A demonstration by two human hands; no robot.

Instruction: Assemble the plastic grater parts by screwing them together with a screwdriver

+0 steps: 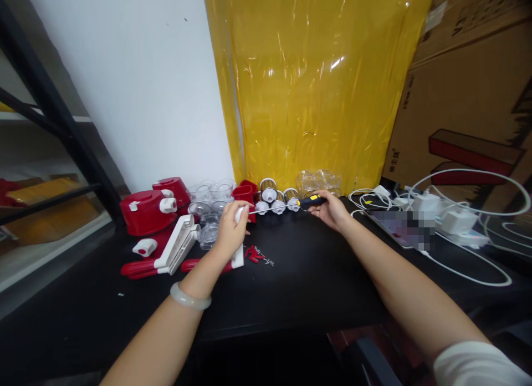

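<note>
My right hand [331,211] is closed round the black and yellow handle of a screwdriver [311,202]. Its long metal shaft points left, with the tip at a small white plastic part [239,213] pinched in my left hand [230,226]. Fingers cover most of that part, so its full shape is hidden. On the table below my left hand lie small red pieces [254,254] and several loose screws [269,262]. White frames with red handles [178,244] lie left of that hand, one partly behind my wrist.
Red round housings [145,213] and clear plastic cups [211,193] stand at the back left. Metal drums with white ends [268,189] are stacked behind the screwdriver, beside a red part [245,192]. A tablet [390,228], white chargers [457,221] and looped cables occupy the right side.
</note>
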